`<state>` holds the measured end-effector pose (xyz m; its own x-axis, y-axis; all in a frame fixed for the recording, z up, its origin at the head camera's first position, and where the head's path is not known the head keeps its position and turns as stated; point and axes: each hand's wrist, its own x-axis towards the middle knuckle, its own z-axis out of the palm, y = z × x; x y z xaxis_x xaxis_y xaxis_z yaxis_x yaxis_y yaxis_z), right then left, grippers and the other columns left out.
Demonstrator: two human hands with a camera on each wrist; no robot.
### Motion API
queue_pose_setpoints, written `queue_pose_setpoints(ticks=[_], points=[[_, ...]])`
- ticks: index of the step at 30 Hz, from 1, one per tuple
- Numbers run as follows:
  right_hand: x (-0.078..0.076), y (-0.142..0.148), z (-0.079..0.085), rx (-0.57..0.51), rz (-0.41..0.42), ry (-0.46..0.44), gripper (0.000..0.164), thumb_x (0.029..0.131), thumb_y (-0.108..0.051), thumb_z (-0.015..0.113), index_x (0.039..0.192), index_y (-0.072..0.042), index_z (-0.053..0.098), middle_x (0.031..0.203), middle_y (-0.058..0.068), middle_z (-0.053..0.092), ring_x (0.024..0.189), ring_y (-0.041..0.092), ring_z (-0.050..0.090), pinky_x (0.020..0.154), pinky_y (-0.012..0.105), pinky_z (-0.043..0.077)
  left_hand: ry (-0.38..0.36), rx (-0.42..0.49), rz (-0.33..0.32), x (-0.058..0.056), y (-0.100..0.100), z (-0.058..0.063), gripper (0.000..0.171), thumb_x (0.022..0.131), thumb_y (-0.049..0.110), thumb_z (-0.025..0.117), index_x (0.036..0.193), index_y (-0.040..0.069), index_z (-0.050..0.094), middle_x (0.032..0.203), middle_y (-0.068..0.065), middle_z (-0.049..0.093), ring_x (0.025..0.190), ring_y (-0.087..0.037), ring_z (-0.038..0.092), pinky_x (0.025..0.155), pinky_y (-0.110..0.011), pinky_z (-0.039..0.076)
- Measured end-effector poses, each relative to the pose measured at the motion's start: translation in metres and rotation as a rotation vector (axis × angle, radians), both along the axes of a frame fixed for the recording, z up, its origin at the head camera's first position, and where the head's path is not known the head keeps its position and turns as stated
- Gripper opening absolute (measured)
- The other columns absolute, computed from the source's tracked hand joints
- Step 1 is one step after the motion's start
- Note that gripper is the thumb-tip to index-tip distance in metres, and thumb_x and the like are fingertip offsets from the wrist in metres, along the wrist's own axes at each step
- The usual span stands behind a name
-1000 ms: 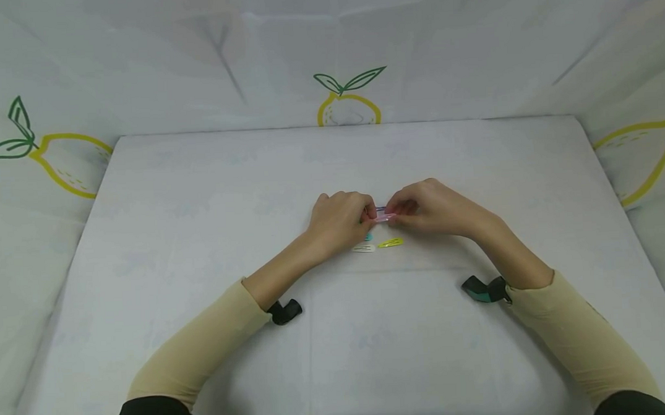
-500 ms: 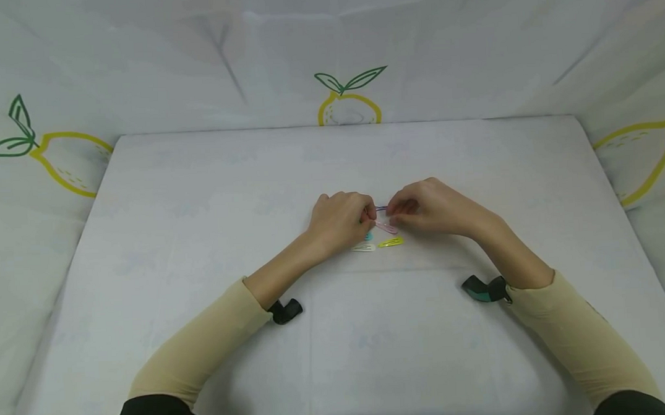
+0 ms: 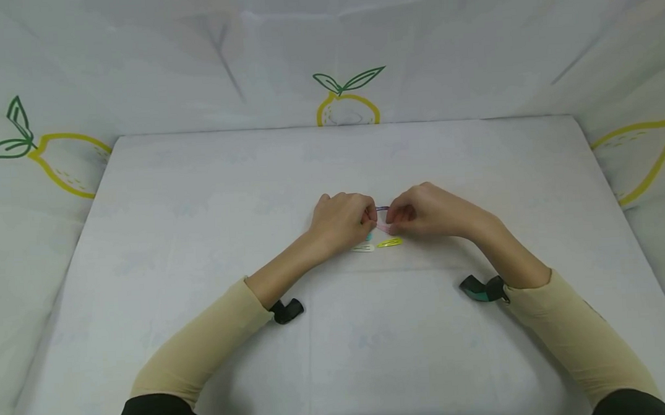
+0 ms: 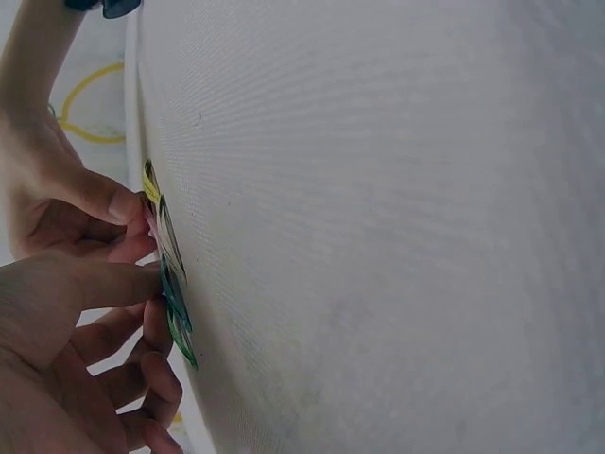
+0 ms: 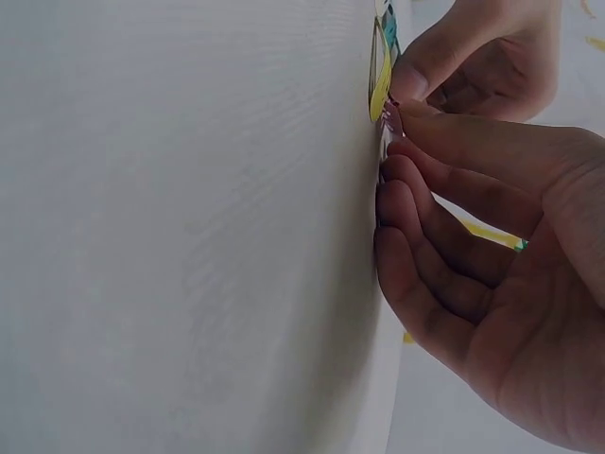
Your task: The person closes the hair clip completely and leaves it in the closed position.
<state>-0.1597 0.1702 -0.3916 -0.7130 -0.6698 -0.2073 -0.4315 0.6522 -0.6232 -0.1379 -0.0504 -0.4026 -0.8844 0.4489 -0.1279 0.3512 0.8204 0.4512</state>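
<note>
Both hands meet over a small group of snap hair clips at the middle of the table. The pink hair clip slants between my two thumbs. My left hand has bent fingers, its thumb at the clip's left end. My right hand holds the other end near its thumb tip, the other fingers curled. A purple hair clip lies behind, spanning the gap between the hands. Nearer are a yellow hair clip, a white hair clip and a teal hair clip, partly covered by my left hand.
A green hair clip shows beside the left fingers in the left wrist view. White cloth covers the table, and a white curtain with lemon drawings surrounds its back and sides. Black wrist cameras hang at both sleeves.
The pink hair clip has swung from level to slanting, its right end coming nearer. My right hand let that end go, then lowered its thumb onto it. My left hand has hardly moved.
</note>
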Motion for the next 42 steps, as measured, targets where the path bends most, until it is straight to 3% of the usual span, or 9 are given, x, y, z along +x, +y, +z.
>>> queue_pose_setpoints(ticks=[16,26,33,42], points=[[-0.0015,-0.0034,0.0015,0.011,0.009,-0.013,0.008,0.095,-0.004,0.075,0.097,-0.01,0.08,0.084,-0.002,0.076,0.078,0.011,0.067,0.077,0.025,0.056,0.009,0.008,0.013,0.0008,-0.0005,0.0,0.007,0.101,0.021,0.074,0.094,0.022,0.076,0.08,0.009,0.073,0.082,-0.012,0.066,0.078,-0.036,0.038],[-0.0041,-0.0036,-0.0012,-0.006,0.007,0.112,0.014,0.094,0.0,0.072,0.093,-0.011,0.081,0.081,-0.002,0.073,0.077,0.013,0.062,0.074,0.025,0.052,0.023,0.03,0.018,-0.0001,-0.0011,-0.001,0.009,0.101,0.023,0.075,0.091,0.023,0.075,0.078,0.01,0.073,0.08,-0.011,0.066,0.077,-0.035,0.037],[-0.0052,-0.0043,-0.0019,-0.046,0.003,0.166,0.016,0.094,0.003,0.073,0.094,-0.01,0.083,0.088,-0.001,0.079,0.082,0.013,0.067,0.079,0.027,0.056,0.04,0.03,0.022,-0.0014,0.0005,-0.0006,0.009,0.101,0.023,0.075,0.092,0.024,0.076,0.079,0.01,0.073,0.08,-0.011,0.066,0.077,-0.035,0.038],[-0.0056,-0.0013,-0.0013,-0.042,0.016,0.091,0.008,0.094,-0.003,0.081,0.094,-0.011,0.082,0.086,-0.002,0.078,0.08,0.01,0.066,0.078,0.025,0.056,0.023,0.017,0.019,-0.0005,0.0007,-0.0012,0.011,0.1,0.023,0.075,0.089,0.023,0.075,0.077,0.009,0.072,0.079,-0.012,0.066,0.077,-0.035,0.036]])
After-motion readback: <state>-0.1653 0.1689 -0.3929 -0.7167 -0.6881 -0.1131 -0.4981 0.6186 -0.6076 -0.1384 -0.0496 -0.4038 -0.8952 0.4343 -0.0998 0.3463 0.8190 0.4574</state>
